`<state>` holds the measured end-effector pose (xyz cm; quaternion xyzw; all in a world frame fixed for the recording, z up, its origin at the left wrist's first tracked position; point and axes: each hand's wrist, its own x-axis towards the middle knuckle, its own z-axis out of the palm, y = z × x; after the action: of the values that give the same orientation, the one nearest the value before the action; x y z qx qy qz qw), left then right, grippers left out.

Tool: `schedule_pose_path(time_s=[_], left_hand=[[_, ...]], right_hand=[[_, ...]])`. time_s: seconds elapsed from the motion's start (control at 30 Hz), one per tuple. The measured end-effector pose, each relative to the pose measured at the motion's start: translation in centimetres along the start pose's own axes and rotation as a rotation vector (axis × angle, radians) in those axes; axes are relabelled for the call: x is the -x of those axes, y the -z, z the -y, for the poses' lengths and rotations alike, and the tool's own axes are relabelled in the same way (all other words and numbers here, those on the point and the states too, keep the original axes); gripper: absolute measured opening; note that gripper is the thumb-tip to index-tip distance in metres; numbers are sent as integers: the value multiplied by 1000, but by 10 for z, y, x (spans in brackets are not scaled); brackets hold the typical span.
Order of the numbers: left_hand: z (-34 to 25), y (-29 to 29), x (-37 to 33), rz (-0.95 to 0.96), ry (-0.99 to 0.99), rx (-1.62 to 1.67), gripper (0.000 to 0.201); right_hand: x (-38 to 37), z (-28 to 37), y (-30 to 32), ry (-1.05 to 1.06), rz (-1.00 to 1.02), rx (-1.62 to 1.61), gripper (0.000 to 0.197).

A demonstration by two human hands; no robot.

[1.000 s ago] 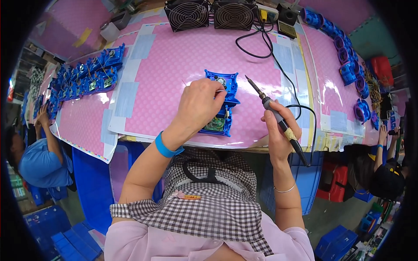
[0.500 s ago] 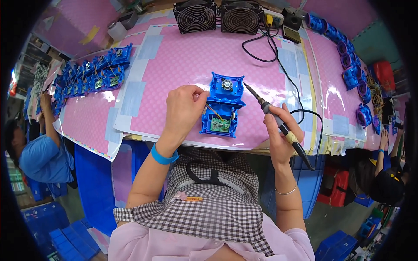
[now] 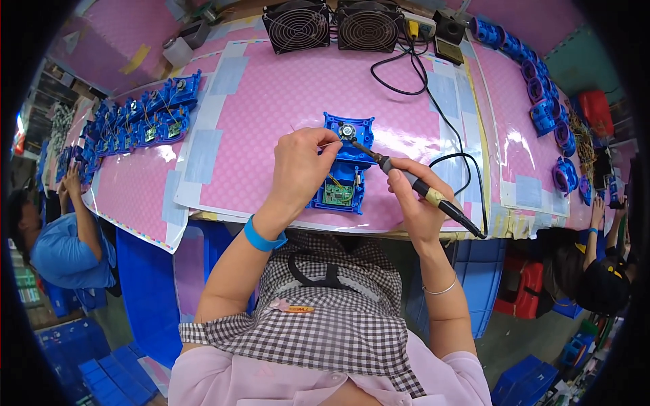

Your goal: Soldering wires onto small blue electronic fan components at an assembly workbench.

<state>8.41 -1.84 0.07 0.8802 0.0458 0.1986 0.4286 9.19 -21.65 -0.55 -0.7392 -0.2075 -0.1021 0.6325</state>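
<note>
Two joined blue plastic housing halves (image 3: 366,126) lie open on the table before me. The far half carries a small round speaker (image 3: 347,131); in the near one sits a green circuit board (image 3: 337,193) with thin wires. My left hand (image 3: 301,166) is closed in a pinch on a thin wire (image 3: 330,143), its end at the speaker's near edge. Pen-like in my right hand (image 3: 425,206) is a soldering iron (image 3: 416,184), its tip beside the speaker, close to the wire. Whether tip and wire touch is too small to tell.
Two black fans (image 3: 296,28) stand at the back, beside a soldering iron stand (image 3: 449,49). The iron's black cable (image 3: 452,122) loops across the right side. Rows of blue housings (image 3: 145,115) line the left; more blue parts (image 3: 542,116) are at right. Other people work at both sides.
My right hand has brought the iron's tip left, onto the speaker area. My left hand has moved slightly right and up, bringing the wire's end to the speaker.
</note>
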Motion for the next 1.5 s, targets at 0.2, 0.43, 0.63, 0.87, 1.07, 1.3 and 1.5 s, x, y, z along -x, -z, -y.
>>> schedule_pose_path(time_s=[0.2, 0.43, 0.63, 0.87, 1.07, 1.3, 1.5], left_hand=[[1, 0, 1, 19, -25, -50, 12], [0, 4, -4, 58, 13, -96, 13], [-4, -1, -9, 59, -19, -80, 14], [5, 0, -5, 78, -15, -101, 15], [4, 2, -6, 87, -7, -95, 12], [-4, 3, -7, 62, 29, -96, 11], [-25, 4, 3, -117, -156, -178, 11]], right_hand=[[0, -1, -6, -6, 8, -4, 18], [-4, 2, -7, -15, 12, -13, 18], [-12, 22, 15, -61, -186, -85, 22], [-38, 4, 70, -70, -493, -264, 23], [-77, -44, 174, 79, -745, 146, 18], [-183, -122, 275, -131, -784, 939, 48], [-225, -151, 284, -519, -722, 1425, 57]])
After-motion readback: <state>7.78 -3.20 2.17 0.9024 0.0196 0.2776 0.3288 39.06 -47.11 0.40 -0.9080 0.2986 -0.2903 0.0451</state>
